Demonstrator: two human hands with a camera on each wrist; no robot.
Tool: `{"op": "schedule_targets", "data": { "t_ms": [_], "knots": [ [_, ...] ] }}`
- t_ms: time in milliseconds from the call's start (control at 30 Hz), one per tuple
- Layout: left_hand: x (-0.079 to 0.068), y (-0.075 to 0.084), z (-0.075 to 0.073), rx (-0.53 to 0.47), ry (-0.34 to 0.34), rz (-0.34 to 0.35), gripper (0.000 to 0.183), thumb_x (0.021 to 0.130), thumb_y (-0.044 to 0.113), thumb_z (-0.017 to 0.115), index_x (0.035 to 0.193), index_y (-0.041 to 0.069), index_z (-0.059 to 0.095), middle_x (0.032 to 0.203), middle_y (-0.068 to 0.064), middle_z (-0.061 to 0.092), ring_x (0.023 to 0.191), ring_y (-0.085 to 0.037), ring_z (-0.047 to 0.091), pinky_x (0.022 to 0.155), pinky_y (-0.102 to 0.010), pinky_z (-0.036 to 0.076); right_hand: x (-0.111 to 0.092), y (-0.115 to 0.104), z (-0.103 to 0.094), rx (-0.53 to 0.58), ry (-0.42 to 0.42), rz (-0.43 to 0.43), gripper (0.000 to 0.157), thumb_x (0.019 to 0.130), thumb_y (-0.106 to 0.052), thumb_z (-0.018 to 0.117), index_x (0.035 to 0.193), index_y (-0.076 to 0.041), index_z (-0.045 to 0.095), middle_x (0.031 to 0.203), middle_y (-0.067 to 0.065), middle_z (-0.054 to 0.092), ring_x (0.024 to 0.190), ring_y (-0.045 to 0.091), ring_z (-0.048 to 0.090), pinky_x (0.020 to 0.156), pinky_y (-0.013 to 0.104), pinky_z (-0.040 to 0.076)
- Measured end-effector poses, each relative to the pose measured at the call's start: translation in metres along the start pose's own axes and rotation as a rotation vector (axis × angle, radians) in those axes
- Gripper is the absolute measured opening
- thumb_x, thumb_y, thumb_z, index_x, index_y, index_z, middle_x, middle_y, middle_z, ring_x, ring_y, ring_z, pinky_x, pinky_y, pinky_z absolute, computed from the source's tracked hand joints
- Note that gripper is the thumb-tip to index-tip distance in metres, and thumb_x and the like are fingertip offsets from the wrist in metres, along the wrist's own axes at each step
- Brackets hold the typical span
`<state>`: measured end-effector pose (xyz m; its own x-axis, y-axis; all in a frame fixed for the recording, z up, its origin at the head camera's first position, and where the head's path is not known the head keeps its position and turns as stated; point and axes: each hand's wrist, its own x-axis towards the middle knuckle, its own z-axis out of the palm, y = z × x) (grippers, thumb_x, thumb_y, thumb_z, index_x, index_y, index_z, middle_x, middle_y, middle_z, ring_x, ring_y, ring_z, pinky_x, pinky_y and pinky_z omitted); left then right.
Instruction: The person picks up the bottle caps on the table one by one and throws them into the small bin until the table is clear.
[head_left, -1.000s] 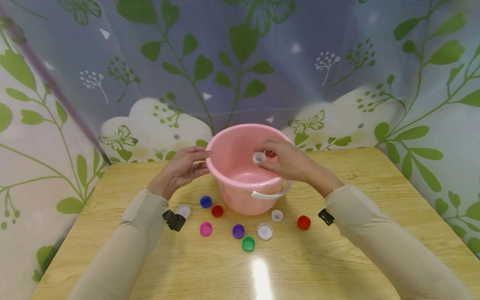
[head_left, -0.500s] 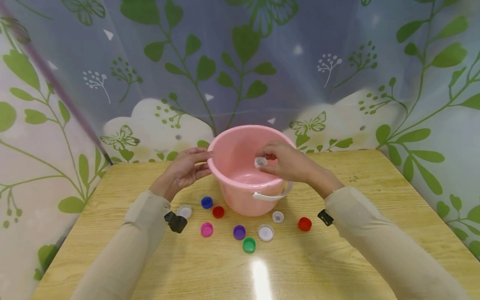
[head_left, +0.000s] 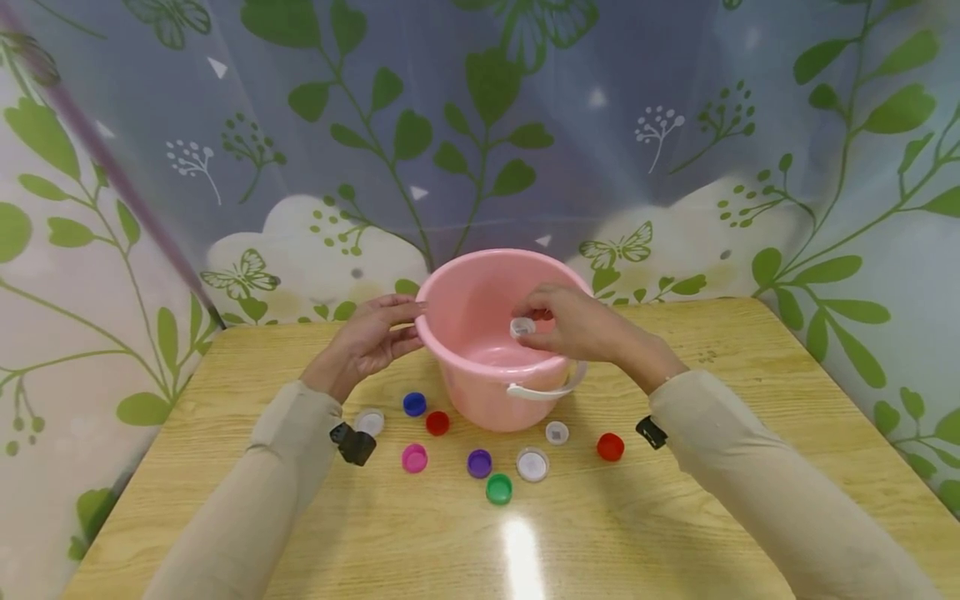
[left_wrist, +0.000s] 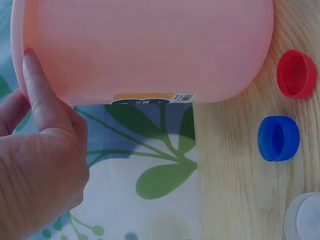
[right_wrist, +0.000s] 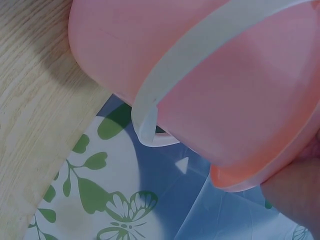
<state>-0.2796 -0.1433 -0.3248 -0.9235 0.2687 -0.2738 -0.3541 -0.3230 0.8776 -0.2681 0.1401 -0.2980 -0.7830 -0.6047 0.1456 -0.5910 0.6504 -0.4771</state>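
A pink bucket (head_left: 487, 392) with a white handle (head_left: 547, 390) stands on the wooden table. At its left side my left hand (head_left: 367, 337) holds the rim; in the left wrist view a finger (left_wrist: 37, 80) lies along the outer wall just below the lip. My right hand (head_left: 573, 321) reaches over the near right rim and pinches a small white bottle cap (head_left: 522, 327) inside the bucket's mouth. In the right wrist view only part of that hand (right_wrist: 295, 195) shows by the rim, and the cap is hidden.
On the table before the bucket lie several loose caps: blue (head_left: 414, 404), red (head_left: 437, 423), pink (head_left: 414, 457), purple (head_left: 479, 463), green (head_left: 498, 489), clear-white (head_left: 532, 464), small white (head_left: 557, 432), another red (head_left: 611, 447). A white one (head_left: 370, 422) sits beside the left wrist. Patterned cloth hangs behind.
The right hand has dipped slightly lower into the bucket with the white bottle cap, which has tilted a little. My left hand stays at the rim; the loose caps lie as before.
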Motion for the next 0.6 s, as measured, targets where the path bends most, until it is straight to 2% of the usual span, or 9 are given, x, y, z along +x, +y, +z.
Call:
{"op": "schedule_targets", "data": {
  "t_ms": [333, 600],
  "knots": [
    [-0.0012, -0.0004, -0.0003, -0.008, -0.009, -0.001, 0.015, 0.095, 0.004, 0.058, 0.108, 0.0, 0.051, 0.088, -0.012, 0.061, 0.067, -0.017, 0.067, 0.066, -0.025, 0.058, -0.0004, -0.0002, 0.0008, -0.026, 0.003, -0.004, 0.037, 0.087, -0.021, 0.07, 0.117, 0.0, 0.065, 0.115, 0.012, 0.062, 0.105, 0.025, 0.058, 0.095, 0.039, 0.047],
    [0.0002, -0.0003, -0.0006, -0.002, 0.001, 0.006, 0.016, 0.095, 0.005, 0.057, 0.109, 0.0, 0.051, 0.088, -0.013, 0.06, 0.065, -0.016, 0.065, 0.066, -0.024, 0.058, -0.0032, 0.005, 0.0031, 0.055, 0.113, -0.045, 0.026, 0.09, -0.015, 0.067, 0.111, 0.0, 0.067, 0.108, 0.012, 0.066, 0.098, 0.022, 0.061, 0.088, 0.036, 0.052]
  ]
}}
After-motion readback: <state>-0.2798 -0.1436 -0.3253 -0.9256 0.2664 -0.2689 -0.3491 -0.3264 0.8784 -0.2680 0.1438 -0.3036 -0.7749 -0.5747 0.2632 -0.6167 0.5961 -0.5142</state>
